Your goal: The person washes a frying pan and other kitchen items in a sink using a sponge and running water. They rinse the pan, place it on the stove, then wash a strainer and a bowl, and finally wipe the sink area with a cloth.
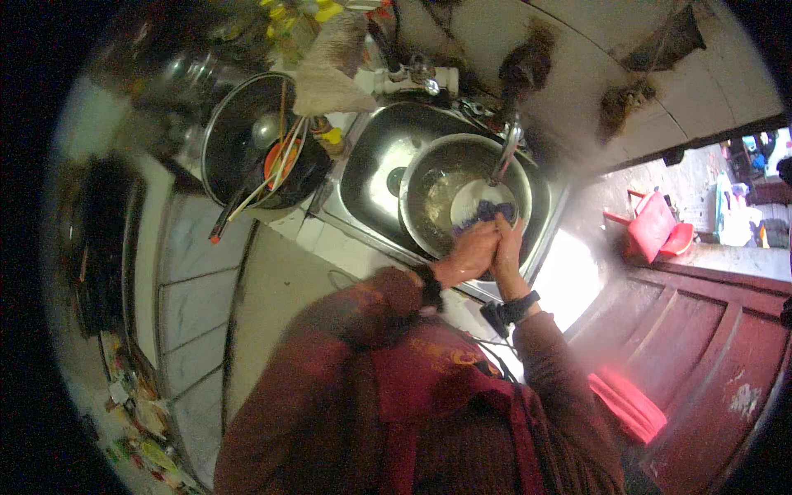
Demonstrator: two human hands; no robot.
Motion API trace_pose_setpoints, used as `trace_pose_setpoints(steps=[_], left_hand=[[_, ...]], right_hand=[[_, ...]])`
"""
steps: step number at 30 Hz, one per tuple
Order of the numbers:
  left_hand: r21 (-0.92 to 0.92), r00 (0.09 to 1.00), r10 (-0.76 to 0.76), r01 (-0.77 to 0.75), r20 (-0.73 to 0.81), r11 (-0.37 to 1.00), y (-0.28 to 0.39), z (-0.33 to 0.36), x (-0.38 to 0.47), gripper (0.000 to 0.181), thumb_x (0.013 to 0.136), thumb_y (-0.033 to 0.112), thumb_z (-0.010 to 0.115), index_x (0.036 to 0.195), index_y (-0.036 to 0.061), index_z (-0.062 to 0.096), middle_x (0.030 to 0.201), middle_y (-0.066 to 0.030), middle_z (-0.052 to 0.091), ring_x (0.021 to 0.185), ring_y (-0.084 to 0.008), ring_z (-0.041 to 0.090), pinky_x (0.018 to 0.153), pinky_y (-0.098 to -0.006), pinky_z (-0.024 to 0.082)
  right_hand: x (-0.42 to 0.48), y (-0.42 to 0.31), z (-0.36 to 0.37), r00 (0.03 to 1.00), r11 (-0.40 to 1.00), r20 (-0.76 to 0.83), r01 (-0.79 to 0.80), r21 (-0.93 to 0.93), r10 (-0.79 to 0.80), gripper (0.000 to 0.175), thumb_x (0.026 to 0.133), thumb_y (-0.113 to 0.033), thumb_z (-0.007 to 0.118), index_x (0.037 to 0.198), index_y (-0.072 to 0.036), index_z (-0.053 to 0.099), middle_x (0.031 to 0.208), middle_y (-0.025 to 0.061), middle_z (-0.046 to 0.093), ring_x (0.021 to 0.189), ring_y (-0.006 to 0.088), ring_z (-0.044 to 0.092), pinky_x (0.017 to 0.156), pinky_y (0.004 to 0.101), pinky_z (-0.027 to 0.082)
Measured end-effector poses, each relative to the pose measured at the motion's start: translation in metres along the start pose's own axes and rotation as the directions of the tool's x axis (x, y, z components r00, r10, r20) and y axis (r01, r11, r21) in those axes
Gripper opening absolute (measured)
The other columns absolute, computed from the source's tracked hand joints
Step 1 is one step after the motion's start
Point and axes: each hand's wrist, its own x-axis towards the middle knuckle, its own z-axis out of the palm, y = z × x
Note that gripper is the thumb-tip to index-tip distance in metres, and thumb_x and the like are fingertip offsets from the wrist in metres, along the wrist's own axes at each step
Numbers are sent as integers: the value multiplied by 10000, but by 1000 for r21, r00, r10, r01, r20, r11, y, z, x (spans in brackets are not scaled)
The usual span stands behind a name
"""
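Note:
A purple cloth (493, 210) is bunched between my two hands, over a pale round bowl or plate (465, 197) inside a large metal basin (427, 158). My left hand (467, 255) comes from the left with its fingers curled at the cloth. My right hand (508, 244) presses against it from the right, its fingers closed on the same cloth. The basin sits in a stainless steel sink (377, 145), below a metal faucet (511, 145). Whether water is running cannot be told.
Left of the sink stands a dark wok (213, 148) with chopsticks (257, 193), an orange item (281, 162) and a ladle inside. A small bottle with a yellow label (330, 135) is beside it. A red chair (653, 226) and a dark red door (693, 334) are at the right.

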Motion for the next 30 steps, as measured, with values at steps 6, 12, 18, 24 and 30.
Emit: trace_pose_setpoints(steps=[6,12,18,24,30], left_hand=[[206,866,374,-453,331,867,-57,-46,-6,407,749,116,519,1155,97,514,1214,-136,470,1122,-296,444,946,-394,360],[14,994,101,-101,-29,995,-10,-9,4,387,738,112,512,1121,60,524,1179,-139,482,1100,-307,444,931,-397,359],[147,875,267,-350,404,925,-40,-61,-4,437,724,99,538,1160,128,523,1197,-135,478,1129,-306,435,920,-402,383],[-1,997,-45,45,65,999,-4,-19,-2,289,768,78,499,1051,63,555,1132,-163,507,1038,-336,480,895,-406,392],[203,882,331,-410,335,889,-39,-57,-8,402,715,55,516,1115,90,538,1168,-135,498,1094,-303,469,931,-407,378]], right_hand=[[28,-41,-34,962,822,273,146,-551,13,403,885,-280,492,1211,-43,493,1115,163,559,959,225,548,835,329,420],[8,-14,2,998,985,-33,51,-164,-57,450,852,-219,534,1228,6,432,1099,146,544,963,225,516,845,331,408],[33,-37,-34,981,880,151,-33,-475,118,380,825,-257,528,1121,-19,533,994,161,586,902,249,546,810,329,410],[-3,-29,14,987,920,-41,130,-369,-156,389,825,-262,535,1130,-24,489,1024,116,562,892,210,526,817,334,402],[16,-66,-12,904,536,396,416,-735,-158,356,826,-266,520,1026,27,561,979,132,579,890,241,557,798,361,417]])
